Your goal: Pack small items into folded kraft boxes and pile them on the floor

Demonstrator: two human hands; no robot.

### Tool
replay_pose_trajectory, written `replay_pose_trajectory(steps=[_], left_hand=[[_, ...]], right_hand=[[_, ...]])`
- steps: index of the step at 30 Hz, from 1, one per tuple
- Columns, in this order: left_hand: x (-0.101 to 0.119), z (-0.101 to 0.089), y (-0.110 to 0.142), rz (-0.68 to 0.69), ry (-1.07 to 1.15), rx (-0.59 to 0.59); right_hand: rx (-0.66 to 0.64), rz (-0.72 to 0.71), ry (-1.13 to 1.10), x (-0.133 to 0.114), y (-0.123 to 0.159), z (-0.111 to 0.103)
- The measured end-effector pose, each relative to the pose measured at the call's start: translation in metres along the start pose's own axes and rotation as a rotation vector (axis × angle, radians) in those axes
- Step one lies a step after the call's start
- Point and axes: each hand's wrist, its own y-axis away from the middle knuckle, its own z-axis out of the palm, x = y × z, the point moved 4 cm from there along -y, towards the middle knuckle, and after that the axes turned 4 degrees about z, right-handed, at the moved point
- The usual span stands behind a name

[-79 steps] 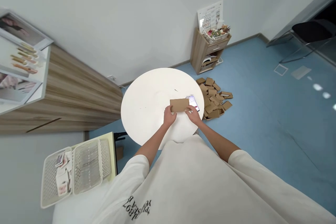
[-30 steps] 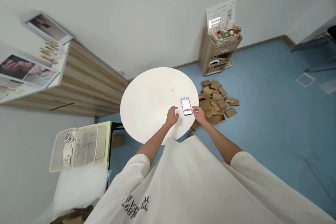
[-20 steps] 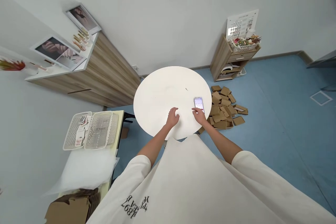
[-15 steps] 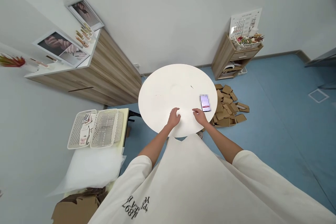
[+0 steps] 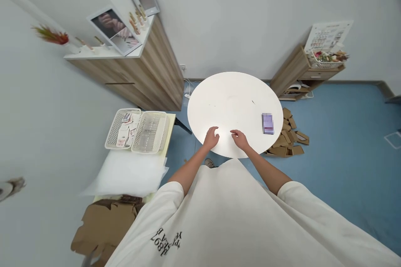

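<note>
My left hand (image 5: 211, 137) is over the near part of a round white table (image 5: 232, 96), its thumb and fingers apart in a loose curve. Facing it across a small gap, my right hand (image 5: 239, 139) is also over the tabletop, fingers loosely bent and apart from the thumb. Neither hand holds anything. To the right of my right hand lies a phone (image 5: 267, 124) with a blurred-out screen. A small thin dark item (image 5: 253, 102), too small to name, lies farther back on the table.
At left, white baskets (image 5: 148, 132) hold cards and clear packs, with white sheeting (image 5: 131, 173) and torn cardboard (image 5: 103, 225) nearer me. A wooden cabinet (image 5: 125, 79) stands behind. Brown boxes (image 5: 286, 139) lie on the floor at right, below a small wooden shelf unit (image 5: 291, 71).
My view has turned left, so the table and furniture appear farther right. My hands keep nearly the same pose and now sit nearer the table's left side, farther from the phone.
</note>
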Motion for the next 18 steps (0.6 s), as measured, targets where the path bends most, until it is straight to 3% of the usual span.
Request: replay_pose_trajectory(steps=[7,18], left_hand=[[-0.01,-0.019,0.018,-0.075,-0.014,0.142],[-0.017,-0.01,0.059,-0.191,-0.04,0.167]], right_hand=[[-0.12,-0.117,0.051,-0.03,-0.022,0.021],[-0.278,-0.135,0.072,-0.011,-0.015,0.045]])
